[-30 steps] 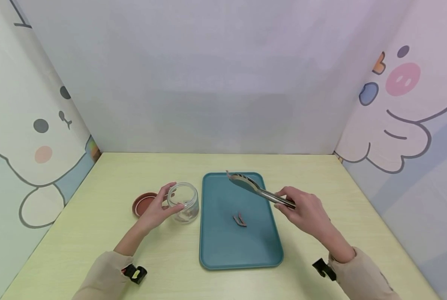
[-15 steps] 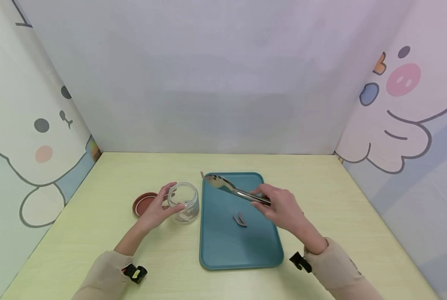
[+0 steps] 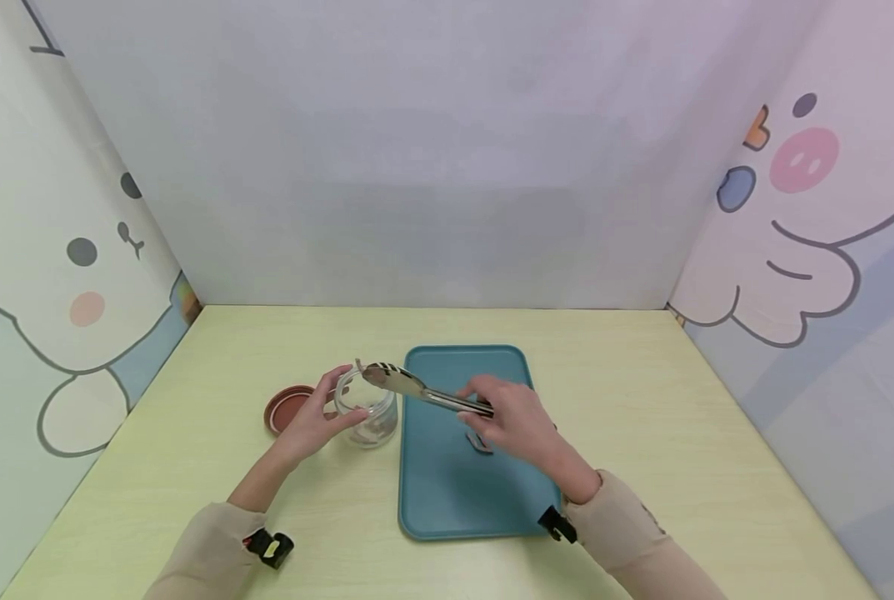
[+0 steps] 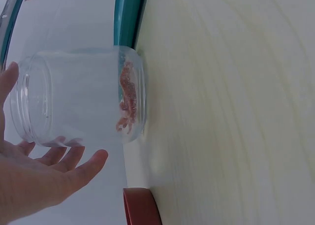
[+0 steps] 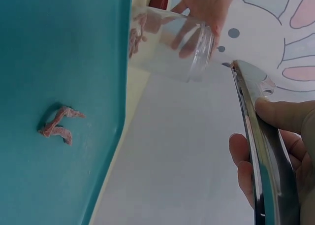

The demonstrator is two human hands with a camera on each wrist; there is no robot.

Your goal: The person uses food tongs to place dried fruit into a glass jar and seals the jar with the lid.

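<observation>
My left hand (image 3: 313,427) holds a clear wide-mouthed jar (image 3: 379,423) upright on the table, fingers and thumb around its upper part. Strips of reddish raw-looking meat (image 4: 128,98) lie on the jar's bottom in the left wrist view. With my right hand (image 3: 520,423) I grip metal tongs (image 3: 397,381), squeezed together. A thin strip of meat (image 3: 358,364) sticks out of the tongs' tip, which overlaps the jar's mouth in the head view; the right wrist view shows the tip above the rim. Other meat strips (image 5: 60,122) lie on the blue-green tray (image 3: 447,504).
A reddish-brown round lid (image 3: 285,408) lies left of the jar, partly behind my left hand. The tray stands directly right of the jar on the pale wood table (image 3: 342,533). Cloth walls with cartoon animals enclose the table's back and sides.
My right hand has carried the tongs and the meat strip leftward from over the tray to the jar's mouth. The left hand and the jar have stayed in place.
</observation>
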